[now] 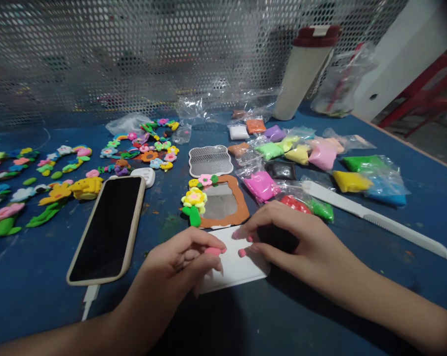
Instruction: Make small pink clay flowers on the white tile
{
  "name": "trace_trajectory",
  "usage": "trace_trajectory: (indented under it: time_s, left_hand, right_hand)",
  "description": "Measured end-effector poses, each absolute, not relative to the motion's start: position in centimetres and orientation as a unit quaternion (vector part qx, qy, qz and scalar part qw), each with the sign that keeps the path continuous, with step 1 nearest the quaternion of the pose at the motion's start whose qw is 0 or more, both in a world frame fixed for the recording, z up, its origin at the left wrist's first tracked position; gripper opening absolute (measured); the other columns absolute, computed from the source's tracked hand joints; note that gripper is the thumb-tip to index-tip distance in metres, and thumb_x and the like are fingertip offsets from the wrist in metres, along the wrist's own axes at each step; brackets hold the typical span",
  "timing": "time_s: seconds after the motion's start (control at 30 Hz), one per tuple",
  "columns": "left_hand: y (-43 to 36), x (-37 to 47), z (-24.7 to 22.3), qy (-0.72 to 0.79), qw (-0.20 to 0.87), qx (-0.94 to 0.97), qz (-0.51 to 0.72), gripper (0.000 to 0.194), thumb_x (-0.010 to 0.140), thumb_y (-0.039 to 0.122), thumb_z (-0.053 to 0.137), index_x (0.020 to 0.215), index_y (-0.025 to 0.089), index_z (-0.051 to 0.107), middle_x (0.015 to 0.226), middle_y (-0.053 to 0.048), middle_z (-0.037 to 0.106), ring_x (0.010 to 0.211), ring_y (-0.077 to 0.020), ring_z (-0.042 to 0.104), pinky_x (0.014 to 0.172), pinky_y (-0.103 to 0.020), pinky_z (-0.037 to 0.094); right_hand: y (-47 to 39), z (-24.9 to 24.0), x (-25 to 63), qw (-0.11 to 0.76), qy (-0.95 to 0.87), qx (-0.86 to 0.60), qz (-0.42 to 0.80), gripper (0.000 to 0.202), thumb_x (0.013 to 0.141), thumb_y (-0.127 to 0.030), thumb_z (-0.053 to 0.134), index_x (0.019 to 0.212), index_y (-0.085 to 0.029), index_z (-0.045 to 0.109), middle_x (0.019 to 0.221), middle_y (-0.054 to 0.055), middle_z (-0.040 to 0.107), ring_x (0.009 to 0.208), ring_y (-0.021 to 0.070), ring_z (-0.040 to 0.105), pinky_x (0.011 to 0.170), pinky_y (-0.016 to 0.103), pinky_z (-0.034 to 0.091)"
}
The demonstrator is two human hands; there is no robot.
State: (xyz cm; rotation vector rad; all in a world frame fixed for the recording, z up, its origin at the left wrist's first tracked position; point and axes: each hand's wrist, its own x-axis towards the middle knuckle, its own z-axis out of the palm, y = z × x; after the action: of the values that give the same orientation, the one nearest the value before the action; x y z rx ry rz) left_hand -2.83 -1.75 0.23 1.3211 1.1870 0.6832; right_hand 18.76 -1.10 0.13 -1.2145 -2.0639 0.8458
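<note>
My left hand [182, 257] is closed in a pinch on a lump of pink clay [213, 251], above the left part of a white board [234, 272]. My right hand [286, 232] hovers at the board's right side, thumb and forefinger apart. Small pink clay bits [241, 252] show by its thumb tip and fingers; whether they stick to the skin or lie on the board I cannot tell. Just behind the board lies a mirror with a brown clay frame [241, 205], decorated at its left with a yellow clay flower [194, 197] and green leaves.
Bagged clay, such as a magenta packet [260, 186], covers the back right beside a white comb [375, 217]. A phone [106, 230] with a cable lies left. Colourful clay figures [149, 148], a second mirror [211, 161] and a tumbler [304, 74] stand or lie farther back.
</note>
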Motion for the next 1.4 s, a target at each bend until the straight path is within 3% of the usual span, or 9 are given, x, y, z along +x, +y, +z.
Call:
trace_trajectory:
  time_s: [0.13, 0.27, 0.47, 0.63, 0.87, 0.97, 1.1, 1.23, 1.4]
  left_hand:
    - [-2.0, -2.9, 0.4, 0.5, 0.529, 0.616, 0.301, 0.005, 0.077, 0.025, 0.065, 0.075, 0.021, 0.068, 0.063, 0.004, 0.06, 0.053, -0.0074, 0.05, 0.049, -0.015, 0.038]
    - [-2.2, -2.8, 0.4, 0.468, 0.58, 0.606, 0.279, 0.003, 0.074, 0.019, 0.066, 0.077, 0.02, 0.068, 0.054, 0.005, 0.061, 0.049, -0.0082, 0.056, 0.049, -0.015, 0.042]
    - [-2.3, -2.9, 0.3, 0.445, 0.608, 0.61, 0.246, 0.003, 0.073, 0.019, 0.068, 0.074, 0.019, 0.07, 0.054, 0.004, 0.065, 0.046, -0.0091, 0.06, 0.048, -0.015, 0.045]
    - [-2.4, -3.0, 0.8, 0.443, 0.601, 0.632, 0.207, 0.006, 0.073, 0.022, 0.068, 0.073, 0.02, 0.073, 0.054, 0.003, 0.067, 0.048, -0.0111, 0.061, 0.05, -0.016, 0.046]
    - [-2.6, -2.9, 0.7, 0.434, 0.609, 0.642, 0.17, 0.012, 0.079, 0.028, 0.062, 0.076, 0.021, 0.071, 0.061, 0.003, 0.066, 0.046, -0.009, 0.054, 0.047, -0.016, 0.042]
    - [-2.5, -2.9, 0.7, 0.431, 0.608, 0.638, 0.196, 0.016, 0.081, 0.028, 0.059, 0.07, 0.018, 0.065, 0.062, 0.002, 0.063, 0.046, -0.0084, 0.052, 0.047, -0.017, 0.041]
    - [-2.3, -3.0, 0.8, 0.474, 0.6, 0.587, 0.268, 0.021, 0.085, 0.029, 0.053, 0.067, 0.018, 0.056, 0.053, 0.005, 0.055, 0.043, -0.0071, 0.05, 0.044, -0.016, 0.036]
    - [-2.2, -3.0, 0.5, 0.514, 0.599, 0.523, 0.321, 0.011, 0.087, 0.028, 0.052, 0.081, 0.02, 0.057, 0.06, 0.005, 0.061, 0.042, -0.0056, 0.051, 0.043, -0.015, 0.037]
    - [-2.1, -2.8, 0.3, 0.527, 0.599, 0.502, 0.334, 0.009, 0.085, 0.027, 0.056, 0.09, 0.02, 0.059, 0.047, 0.008, 0.053, 0.043, -0.0063, 0.05, 0.044, -0.013, 0.039]
  right_hand:
    - [-1.9, 0.1, 18.1, 0.326, -0.827, -0.399, 0.224, 0.013, 0.083, -0.012, 0.06, 0.095, -0.018, 0.06, 0.089, 0.004, 0.064, 0.083, 0.0163, 0.056, 0.072, 0.03, 0.044]
    - [-3.1, -0.3, 16.9, 0.351, -0.873, -0.315, 0.128, 0.008, 0.089, -0.014, 0.054, 0.093, -0.018, 0.059, 0.083, 0.002, 0.066, 0.072, 0.0127, 0.055, 0.07, 0.029, 0.038]
    - [-3.9, -0.3, 16.1, 0.313, -0.897, -0.303, 0.076, 0.031, 0.096, -0.014, 0.034, 0.084, -0.018, 0.062, 0.071, 0.0, 0.062, 0.062, 0.0117, 0.051, 0.065, 0.029, 0.035]
    - [-3.7, 0.1, 16.5, 0.315, -0.914, -0.254, 0.028, 0.041, 0.097, -0.015, 0.023, 0.088, -0.014, 0.063, 0.071, 0.005, 0.066, 0.063, 0.0162, 0.057, 0.072, 0.037, 0.04]
    - [-3.2, 0.6, 16.6, 0.245, -0.935, -0.241, 0.093, 0.03, 0.092, -0.014, 0.032, 0.079, -0.018, 0.058, 0.068, 0.005, 0.062, 0.06, 0.0165, 0.052, 0.066, 0.035, 0.044]
    - [-2.9, 0.3, 16.8, 0.283, -0.914, -0.267, 0.119, 0.013, 0.087, -0.012, 0.044, 0.08, -0.019, 0.051, 0.07, 0.003, 0.059, 0.062, 0.0152, 0.049, 0.064, 0.032, 0.043]
    - [-2.4, 0.3, 17.7, 0.383, -0.793, -0.404, 0.248, 0.011, 0.088, -0.013, 0.047, 0.081, -0.022, 0.046, 0.074, -0.001, 0.055, 0.066, 0.0119, 0.051, 0.059, 0.022, 0.043]
    - [-1.6, 0.6, 18.5, 0.448, -0.659, -0.503, 0.335, 0.006, 0.09, -0.019, 0.052, 0.089, -0.023, 0.056, 0.084, -0.001, 0.06, 0.077, 0.0116, 0.058, 0.067, 0.02, 0.048]
    - [-1.3, 0.3, 18.4, 0.435, -0.619, -0.513, 0.406, 0.012, 0.089, -0.024, 0.054, 0.095, -0.025, 0.065, 0.087, -0.001, 0.066, 0.079, 0.0125, 0.061, 0.069, 0.022, 0.049]
